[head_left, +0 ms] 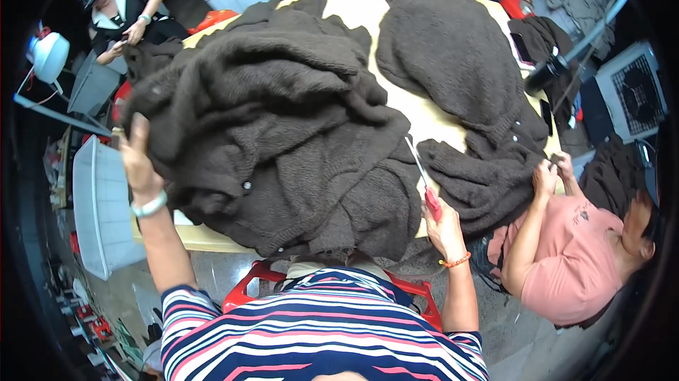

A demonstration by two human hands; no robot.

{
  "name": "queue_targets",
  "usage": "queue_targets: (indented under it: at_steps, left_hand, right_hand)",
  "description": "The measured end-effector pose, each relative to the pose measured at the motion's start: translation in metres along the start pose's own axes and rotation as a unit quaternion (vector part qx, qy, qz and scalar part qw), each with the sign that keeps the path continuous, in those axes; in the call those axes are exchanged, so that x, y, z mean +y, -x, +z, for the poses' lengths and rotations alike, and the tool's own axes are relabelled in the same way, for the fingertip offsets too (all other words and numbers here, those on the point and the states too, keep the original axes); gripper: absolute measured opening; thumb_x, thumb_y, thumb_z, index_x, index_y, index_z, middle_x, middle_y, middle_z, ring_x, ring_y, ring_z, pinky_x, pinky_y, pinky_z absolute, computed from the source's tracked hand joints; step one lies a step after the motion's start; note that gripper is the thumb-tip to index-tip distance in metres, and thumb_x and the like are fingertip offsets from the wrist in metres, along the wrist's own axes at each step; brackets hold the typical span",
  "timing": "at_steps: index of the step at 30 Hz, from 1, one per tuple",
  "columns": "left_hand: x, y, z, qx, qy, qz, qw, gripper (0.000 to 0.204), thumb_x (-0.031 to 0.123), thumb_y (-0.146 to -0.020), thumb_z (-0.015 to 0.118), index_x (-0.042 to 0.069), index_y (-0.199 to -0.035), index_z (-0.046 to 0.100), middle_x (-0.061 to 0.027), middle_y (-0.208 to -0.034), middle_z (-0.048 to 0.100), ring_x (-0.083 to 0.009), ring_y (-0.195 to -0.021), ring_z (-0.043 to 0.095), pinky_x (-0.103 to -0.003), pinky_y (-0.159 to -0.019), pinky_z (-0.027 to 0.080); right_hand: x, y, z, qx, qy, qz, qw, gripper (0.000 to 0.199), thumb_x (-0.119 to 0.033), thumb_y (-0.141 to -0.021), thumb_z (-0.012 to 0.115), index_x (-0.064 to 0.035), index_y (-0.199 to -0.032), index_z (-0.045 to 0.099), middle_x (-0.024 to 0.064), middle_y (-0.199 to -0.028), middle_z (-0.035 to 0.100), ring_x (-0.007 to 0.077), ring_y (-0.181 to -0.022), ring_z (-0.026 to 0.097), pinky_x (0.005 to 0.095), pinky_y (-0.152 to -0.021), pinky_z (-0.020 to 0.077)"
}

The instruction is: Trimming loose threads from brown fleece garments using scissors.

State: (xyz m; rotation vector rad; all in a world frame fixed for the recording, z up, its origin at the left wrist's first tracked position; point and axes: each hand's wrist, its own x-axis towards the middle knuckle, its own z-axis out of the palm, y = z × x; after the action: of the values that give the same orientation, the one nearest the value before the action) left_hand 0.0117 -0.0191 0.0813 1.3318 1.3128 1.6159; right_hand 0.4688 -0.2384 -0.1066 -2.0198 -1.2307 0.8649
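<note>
A dark brown knitted garment (pixel 304 147) lies bunched in a large heap in front of me, over the table's near edge. My left hand (pixel 141 162), with a pale bangle on the wrist, is at the heap's left edge. Motion smears that hand, and its fingers are partly hidden, so its grip is unclear. In my right hand (pixel 445 229), closed around the red handle, is a pair of scissors (pixel 433 203). Their metal blades point up and left, beside the heap's right edge. A beaded bracelet circles my right wrist.
More brown knitwear (pixel 453 55) covers the right side of the pale table (pixel 392 101). A person in pink (pixel 573 261) handles brown cloth at the right; another person (pixel 117 16) works far left. A white bin (pixel 106 211), lamp (pixel 49 55) and red stool (pixel 247 285) stand nearby.
</note>
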Motion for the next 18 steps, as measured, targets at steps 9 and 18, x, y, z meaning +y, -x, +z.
queue_targets:
  at_steps: [9, 18]
  left_hand:
    - [-0.070, 0.146, 0.019, -0.369, -0.202, -0.224, 0.879, 0.026, 0.011, -0.089, 0.066, 0.001, -0.112, 0.065, -0.0032, -0.095, 0.067, -0.0096, -0.090, 0.059, -0.026, -0.081, 0.048]
    - [-0.118, 0.153, 0.059, -0.296, 0.133, -0.340, 0.883, 0.015, 0.003, -0.088, 0.067, 0.002, -0.102, 0.061, -0.0031, -0.097, 0.065, -0.0103, -0.089, 0.060, -0.025, -0.082, 0.049]
  right_hand:
    - [-0.035, -0.023, 0.020, -0.090, 0.015, -0.071, 0.993, 0.025, -0.008, -0.092, 0.058, 0.0044, -0.114, 0.062, 0.0101, -0.089, 0.068, 0.0150, -0.078, 0.065, 0.0289, -0.072, 0.0507]
    - [-0.093, 0.009, 0.023, -0.106, 0.104, -0.135, 0.980, 0.017, -0.019, -0.090, 0.063, -0.0050, -0.100, 0.062, 0.0188, -0.081, 0.061, 0.0340, -0.076, 0.062, 0.0379, -0.072, 0.0492]
